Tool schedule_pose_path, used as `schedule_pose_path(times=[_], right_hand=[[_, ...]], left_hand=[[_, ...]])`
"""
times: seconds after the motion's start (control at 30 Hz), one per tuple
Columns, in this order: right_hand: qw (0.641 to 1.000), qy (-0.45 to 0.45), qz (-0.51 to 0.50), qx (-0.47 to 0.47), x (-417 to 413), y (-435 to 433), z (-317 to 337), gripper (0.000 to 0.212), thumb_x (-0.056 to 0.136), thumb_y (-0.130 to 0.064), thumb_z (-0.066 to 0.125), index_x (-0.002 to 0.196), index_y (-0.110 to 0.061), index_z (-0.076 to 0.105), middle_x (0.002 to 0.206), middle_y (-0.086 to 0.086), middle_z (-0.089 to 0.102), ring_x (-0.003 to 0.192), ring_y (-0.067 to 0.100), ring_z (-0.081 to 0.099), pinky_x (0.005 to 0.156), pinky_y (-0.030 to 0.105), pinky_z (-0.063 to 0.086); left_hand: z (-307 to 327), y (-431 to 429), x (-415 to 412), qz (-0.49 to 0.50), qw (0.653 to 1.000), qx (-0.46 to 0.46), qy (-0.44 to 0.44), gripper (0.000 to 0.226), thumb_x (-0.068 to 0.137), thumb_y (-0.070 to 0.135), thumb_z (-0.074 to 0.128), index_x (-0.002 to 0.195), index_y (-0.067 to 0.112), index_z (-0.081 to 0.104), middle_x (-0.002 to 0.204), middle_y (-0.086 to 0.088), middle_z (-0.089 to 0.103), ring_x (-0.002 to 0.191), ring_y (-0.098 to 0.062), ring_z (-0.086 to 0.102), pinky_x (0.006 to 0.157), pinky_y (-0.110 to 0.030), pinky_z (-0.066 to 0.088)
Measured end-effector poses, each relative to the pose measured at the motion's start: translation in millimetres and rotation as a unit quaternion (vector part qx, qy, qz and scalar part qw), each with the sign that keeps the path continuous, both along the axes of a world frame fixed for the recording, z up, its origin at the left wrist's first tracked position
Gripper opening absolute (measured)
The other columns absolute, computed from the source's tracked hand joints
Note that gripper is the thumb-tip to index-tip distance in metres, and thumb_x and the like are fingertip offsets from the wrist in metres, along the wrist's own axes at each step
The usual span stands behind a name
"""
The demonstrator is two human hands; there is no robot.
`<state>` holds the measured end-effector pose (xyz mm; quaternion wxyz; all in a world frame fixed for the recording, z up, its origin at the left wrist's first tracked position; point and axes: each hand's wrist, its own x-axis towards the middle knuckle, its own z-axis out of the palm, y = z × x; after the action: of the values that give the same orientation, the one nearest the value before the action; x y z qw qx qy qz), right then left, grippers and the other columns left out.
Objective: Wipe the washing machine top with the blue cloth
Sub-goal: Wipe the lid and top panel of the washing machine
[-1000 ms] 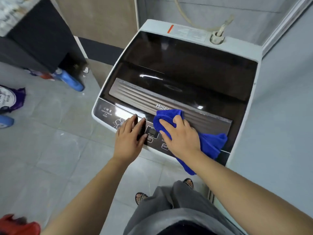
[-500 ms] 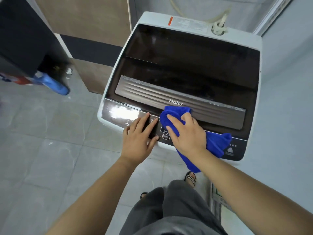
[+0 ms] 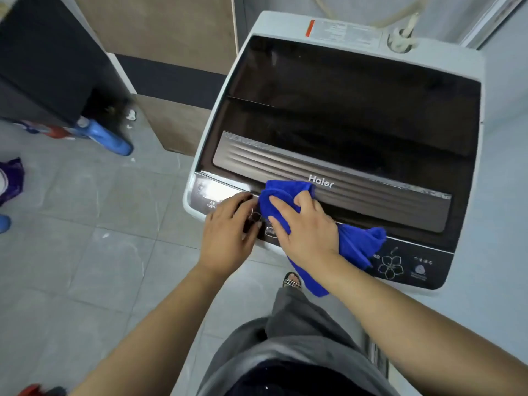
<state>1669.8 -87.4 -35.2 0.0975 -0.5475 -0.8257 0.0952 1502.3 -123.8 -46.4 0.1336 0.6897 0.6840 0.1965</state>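
The top-loading washing machine (image 3: 354, 90) has a dark glossy lid, a ribbed brown handle strip and a control panel along its front edge. My right hand (image 3: 305, 227) presses the bunched blue cloth (image 3: 357, 244) onto the control panel, just below the brand name. Part of the cloth pokes out past my fingers and part hangs over the machine's front edge. My left hand (image 3: 228, 232) lies flat on the panel's left part, fingers apart, touching the cloth's left edge. It holds nothing.
A grey tiled floor (image 3: 85, 252) spreads to the left, with a blue bottle (image 3: 105, 137) lying by a dark cabinet (image 3: 43, 67). A wooden panel (image 3: 171, 52) stands behind the machine's left side. A hose fitting (image 3: 403, 38) sits on the rear rim. A grey wall (image 3: 505, 195) borders the right side.
My right hand has slid the cloth a little leftward along the control panel, uncovering the flower-marked buttons on the right. My left hand stays flat on the panel's left end.
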Motion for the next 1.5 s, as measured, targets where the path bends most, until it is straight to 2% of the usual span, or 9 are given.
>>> schedule_pose_path(times=[0.23, 0.4, 0.6, 0.8, 0.93, 1.03, 1.17, 1.33, 1.5], right_hand=[[0.999, 0.02, 0.047, -0.013, -43.9, 24.0, 0.0, 0.041, 0.088, -0.044, 0.048, 0.126, -0.026, 0.052, 0.101, 0.01, 0.053, 0.076, 0.023, 0.057, 0.049, 0.029, 0.049], [0.999, 0.032, 0.0, 0.022, -31.3, 22.8, -4.0, 0.042, 0.086, -0.045, 0.039, 0.118, -0.028, 0.06, 0.093, 0.008, 0.055, 0.069, 0.024, 0.056, 0.044, 0.028, 0.047], [0.983, 0.066, -0.169, 0.021, -75.8, 54.9, 4.6, 0.041, 0.087, -0.046, 0.041, 0.116, -0.027, 0.062, 0.095, 0.009, 0.054, 0.072, 0.027, 0.057, 0.044, 0.029, 0.046], [0.945, 0.081, -0.316, -0.004, -118.9, 88.1, 16.6, 0.042, 0.092, -0.045, 0.045, 0.13, -0.028, 0.05, 0.11, 0.008, 0.047, 0.09, 0.025, 0.051, 0.06, 0.031, 0.042], [0.897, 0.093, -0.432, -0.008, -134.4, 52.5, 12.3, 0.043, 0.092, -0.043, 0.047, 0.132, -0.027, 0.047, 0.113, 0.007, 0.047, 0.093, 0.024, 0.051, 0.063, 0.028, 0.037], [0.856, 0.098, -0.508, -0.002, -141.9, 19.6, 2.6, 0.042, 0.092, -0.041, 0.05, 0.131, -0.026, 0.05, 0.11, 0.006, 0.048, 0.089, 0.022, 0.052, 0.059, 0.026, 0.036], [0.789, 0.127, -0.599, 0.05, -132.0, 16.5, 0.8, 0.039, 0.092, -0.039, 0.051, 0.128, -0.024, 0.053, 0.107, 0.004, 0.049, 0.082, 0.018, 0.052, 0.06, 0.025, 0.035], [0.71, 0.172, -0.678, 0.077, -94.6, 34.3, 5.3, 0.04, 0.094, -0.043, 0.046, 0.13, -0.028, 0.049, 0.111, 0.004, 0.046, 0.084, 0.011, 0.043, 0.066, 0.026, 0.035], [0.674, 0.174, -0.712, 0.089, -94.9, 35.9, 2.8, 0.041, 0.094, -0.042, 0.046, 0.131, -0.027, 0.048, 0.109, 0.004, 0.045, 0.085, 0.012, 0.041, 0.064, 0.026, 0.035]], left_hand=[[10.9, 21.4, -72.5, 0.098, 0.994, -0.013, 0.044, 0.044, 0.084, 0.026, 0.064, 0.125, 0.015, 0.051, 0.136, -0.008, 0.047, 0.117, -0.03, 0.046, 0.093, -0.042, 0.04], [18.0, 67.8, -98.0, 0.084, 0.996, -0.011, 0.032, 0.043, 0.09, 0.029, 0.055, 0.131, 0.016, 0.048, 0.14, -0.013, 0.042, 0.123, -0.034, 0.042, 0.1, -0.043, 0.035], [15.8, 138.7, -115.6, -0.087, 0.995, -0.004, 0.05, 0.049, 0.091, 0.039, 0.045, 0.132, 0.012, 0.049, 0.139, -0.015, 0.043, 0.125, -0.031, 0.041, 0.104, -0.041, 0.034], [7.5, 172.1, -141.5, -0.268, 0.961, 0.013, 0.062, 0.054, 0.092, 0.041, 0.044, 0.134, 0.008, 0.045, 0.141, -0.016, 0.041, 0.129, -0.031, 0.038, 0.103, -0.041, 0.034], [11.7, 187.8, -147.8, -0.354, 0.931, 0.035, 0.077, 0.049, 0.091, 0.036, 0.047, 0.132, 0.008, 0.049, 0.137, -0.015, 0.045, 0.128, -0.031, 0.039, 0.109, -0.048, 0.025], [21.6, 197.6, -133.0, -0.461, 0.883, 0.047, 0.076, 0.043, 0.091, 0.033, 0.046, 0.128, 0.013, 0.054, 0.138, -0.01, 0.047, 0.129, -0.027, 0.037, 0.11, -0.047, 0.016], [28.6, 215.1, -99.5, -0.549, 0.828, 0.039, 0.102, 0.045, 0.09, 0.037, 0.041, 0.131, 0.022, 0.05, 0.141, -0.005, 0.045, 0.132, -0.025, 0.034, 0.11, -0.047, 0.014], [20.8, 225.5, -81.4, -0.573, 0.808, 0.03, 0.133, 0.048, 0.091, 0.038, 0.039, 0.138, 0.028, 0.041, 0.142, -0.001, 0.044, 0.133, -0.022, 0.034, 0.111, -0.05, 0.017], [17.0, 226.0, -80.1, -0.577, 0.804, 0.045, 0.134, 0.048, 0.09, 0.037, 0.038, 0.137, 0.027, 0.042, 0.138, 0.003, 0.049, 0.132, -0.02, 0.035, 0.109, -0.051, 0.019]])
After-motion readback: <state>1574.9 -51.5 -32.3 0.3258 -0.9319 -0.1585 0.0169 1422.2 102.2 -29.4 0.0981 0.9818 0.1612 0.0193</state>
